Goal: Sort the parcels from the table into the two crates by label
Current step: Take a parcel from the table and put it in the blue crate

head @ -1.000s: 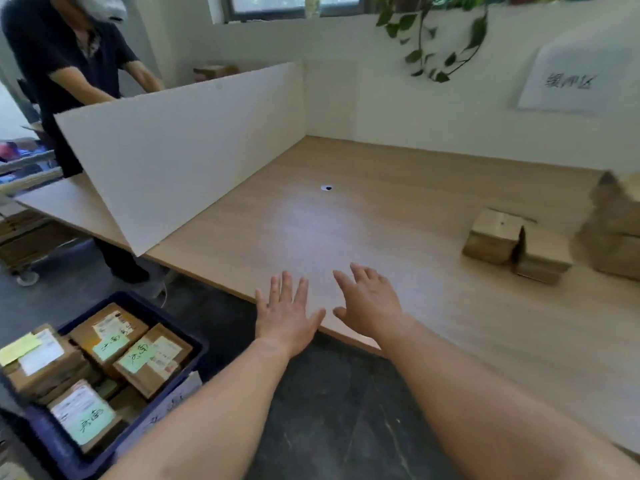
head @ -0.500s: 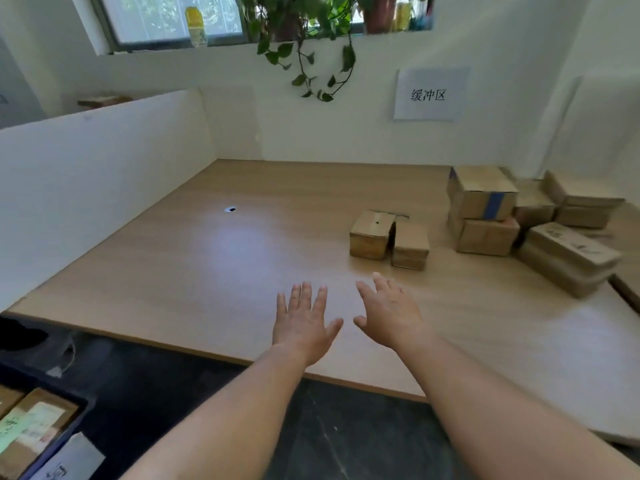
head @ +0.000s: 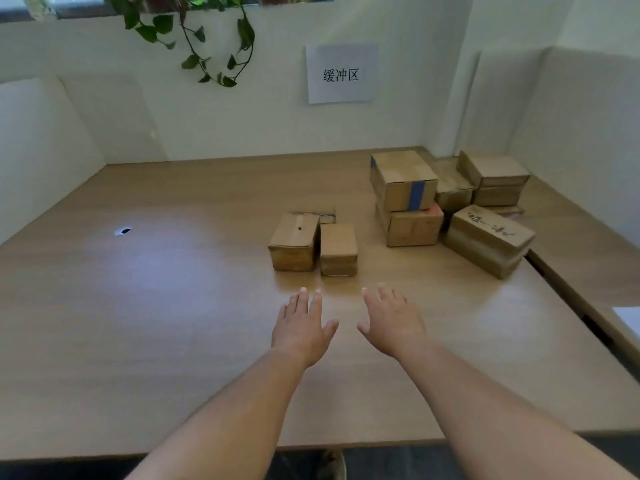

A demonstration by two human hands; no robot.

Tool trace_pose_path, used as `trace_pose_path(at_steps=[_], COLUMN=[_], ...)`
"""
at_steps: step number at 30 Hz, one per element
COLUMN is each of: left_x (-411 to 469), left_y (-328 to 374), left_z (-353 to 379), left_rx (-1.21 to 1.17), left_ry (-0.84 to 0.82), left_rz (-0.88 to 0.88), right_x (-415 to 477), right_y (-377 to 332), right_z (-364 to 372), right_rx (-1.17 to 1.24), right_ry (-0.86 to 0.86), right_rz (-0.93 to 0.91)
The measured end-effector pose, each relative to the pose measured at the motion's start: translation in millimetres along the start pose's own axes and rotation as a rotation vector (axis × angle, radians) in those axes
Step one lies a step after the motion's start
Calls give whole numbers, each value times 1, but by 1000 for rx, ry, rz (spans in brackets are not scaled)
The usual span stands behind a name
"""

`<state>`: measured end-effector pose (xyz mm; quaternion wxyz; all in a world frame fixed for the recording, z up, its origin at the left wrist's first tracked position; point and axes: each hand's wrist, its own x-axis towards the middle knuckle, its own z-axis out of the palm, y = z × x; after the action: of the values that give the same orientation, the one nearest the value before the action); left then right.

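Two small brown cardboard parcels sit side by side mid-table: the left small parcel [head: 294, 242] and the right small parcel [head: 338, 248]. Behind them to the right stands a pile of several larger parcels, one with blue tape [head: 403, 180] stacked on another [head: 410, 225], and a long one with handwriting [head: 490, 239]. My left hand [head: 302, 325] and my right hand [head: 391, 318] hover flat over the wooden table [head: 156, 306], fingers spread, a short way in front of the two small parcels. Both hands hold nothing. No crate is in view.
White partition boards wall the table on the left [head: 41, 147] and right [head: 575, 140]. A paper sign [head: 341, 74] hangs on the back wall under a trailing plant [head: 194, 32]. A small dark sticker [head: 123, 231] lies on the table's left part.
My view has swung right and forward; the blue crate of labelled parcels and the other person have left the frame. Both open hands have moved out over the table toward the two small parcels.
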<state>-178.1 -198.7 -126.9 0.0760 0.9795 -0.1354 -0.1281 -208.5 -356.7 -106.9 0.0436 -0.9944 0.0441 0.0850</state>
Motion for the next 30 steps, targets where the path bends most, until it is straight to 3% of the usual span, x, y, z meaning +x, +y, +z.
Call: trace_pose_path(at_steps=[7, 14, 19, 24, 30], left_x=[96, 169, 208, 227, 214], left_y=[16, 8, 2, 1, -2], left_z=[-12, -18, -22, -19, -16], left_rx=[-210, -374, -524, -618, -662], left_ry=[-36, -94, -72, -112, -124], left_rz=[-21, -98, -146, -243, -270], right_x=[80, 159, 204, 226, 210], right_y=[37, 31, 22, 13, 8], right_z=[-6, 0, -2, 1, 3], right_rx=[26, 116, 299, 549, 552], right_ry=[-47, -84, -81, -133, -144], right_rz=[99, 130, 169, 289, 349])
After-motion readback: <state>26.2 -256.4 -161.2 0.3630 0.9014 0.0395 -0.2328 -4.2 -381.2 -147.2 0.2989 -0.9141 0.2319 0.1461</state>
